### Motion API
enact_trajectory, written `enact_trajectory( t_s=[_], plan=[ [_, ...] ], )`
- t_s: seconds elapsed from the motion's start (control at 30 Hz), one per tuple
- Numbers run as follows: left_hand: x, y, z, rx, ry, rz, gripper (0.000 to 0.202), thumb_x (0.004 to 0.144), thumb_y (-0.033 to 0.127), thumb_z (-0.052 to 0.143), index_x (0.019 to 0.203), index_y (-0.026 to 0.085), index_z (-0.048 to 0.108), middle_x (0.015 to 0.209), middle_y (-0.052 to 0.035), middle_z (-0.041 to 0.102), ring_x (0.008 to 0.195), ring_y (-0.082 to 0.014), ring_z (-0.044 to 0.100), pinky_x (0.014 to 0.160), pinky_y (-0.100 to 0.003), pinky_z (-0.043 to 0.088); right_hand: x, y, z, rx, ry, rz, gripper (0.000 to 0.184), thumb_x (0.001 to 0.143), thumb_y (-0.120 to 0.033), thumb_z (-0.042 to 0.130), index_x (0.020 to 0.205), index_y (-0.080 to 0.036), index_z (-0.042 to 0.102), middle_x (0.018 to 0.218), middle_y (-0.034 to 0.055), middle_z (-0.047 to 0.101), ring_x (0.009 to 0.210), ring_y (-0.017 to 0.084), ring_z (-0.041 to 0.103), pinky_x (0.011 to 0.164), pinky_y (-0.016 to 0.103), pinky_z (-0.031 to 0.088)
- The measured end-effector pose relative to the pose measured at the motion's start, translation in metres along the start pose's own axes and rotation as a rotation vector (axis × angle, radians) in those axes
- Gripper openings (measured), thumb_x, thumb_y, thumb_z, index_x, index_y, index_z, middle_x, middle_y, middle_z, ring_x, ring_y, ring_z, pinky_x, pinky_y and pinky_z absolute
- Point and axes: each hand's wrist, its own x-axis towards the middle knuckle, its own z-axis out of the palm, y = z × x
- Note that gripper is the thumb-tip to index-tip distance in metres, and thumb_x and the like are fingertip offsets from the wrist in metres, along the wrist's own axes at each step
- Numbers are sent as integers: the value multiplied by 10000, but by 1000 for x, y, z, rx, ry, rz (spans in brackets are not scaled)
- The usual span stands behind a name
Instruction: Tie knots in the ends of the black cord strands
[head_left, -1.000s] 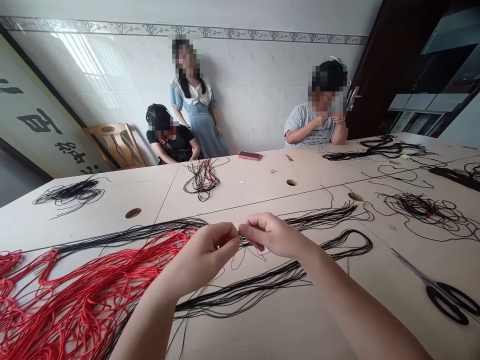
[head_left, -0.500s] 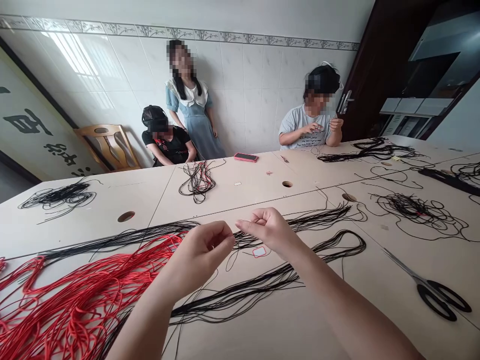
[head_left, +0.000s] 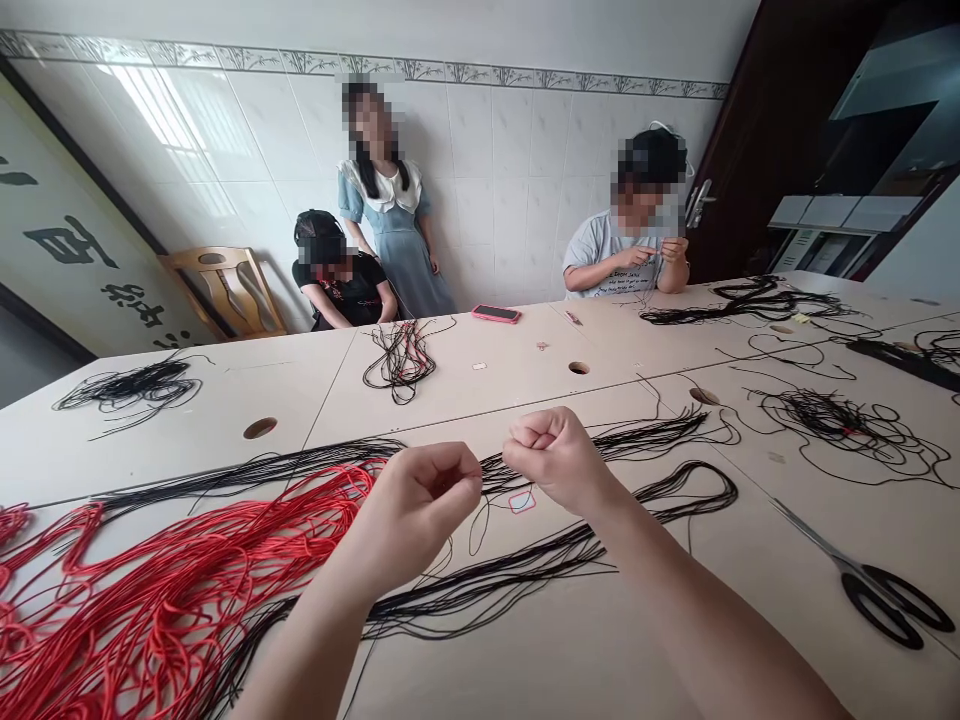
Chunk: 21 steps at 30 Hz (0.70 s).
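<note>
Nearest, left hand [head_left: 426, 497] curled closed, fingertips bunched together, and right hand [head_left: 559, 460] clenched into a fist just beside it; whether either grip holds a cord, impossible to tell behind the fingers. Directly below both hands, long black cords [head_left: 487, 600] lying loose across a pale table [head_left: 525, 665], with red cords [head_left: 172, 590] massed to the left and overlapping the black ones at their edge. Just under the right hand, a small red-edged tag [head_left: 521, 502]. Farther right, black-handled scissors [head_left: 889, 608] lying open on the tabletop. Beyond, a tangled heap of black cord [head_left: 829, 418] and a pink phone [head_left: 495, 314] near the far edge. Across the table, a seated co-worker in a grey T-shirt [head_left: 607, 255], both hands raised together; another seated in a black top [head_left: 349, 292], beside a wooden chair [head_left: 225, 290]; and a third person in a blue dress [head_left: 397, 245], standing against the tiled wall [head_left: 487, 140].
</note>
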Motion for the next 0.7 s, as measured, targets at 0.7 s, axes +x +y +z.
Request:
enact_trajectory(
  t_s=[0.7],
  plan=[
    [-2, 3, -8, -223, 108, -147, 239, 834, 301, 454, 638, 167, 477, 538, 37, 436, 490, -79, 358, 490, -225, 287, -16, -27, -2, -449, -162, -207, 132, 782, -327, 626, 816, -199, 629, 819, 1, 622, 790, 130, 563, 718, 246, 442]
  ],
)
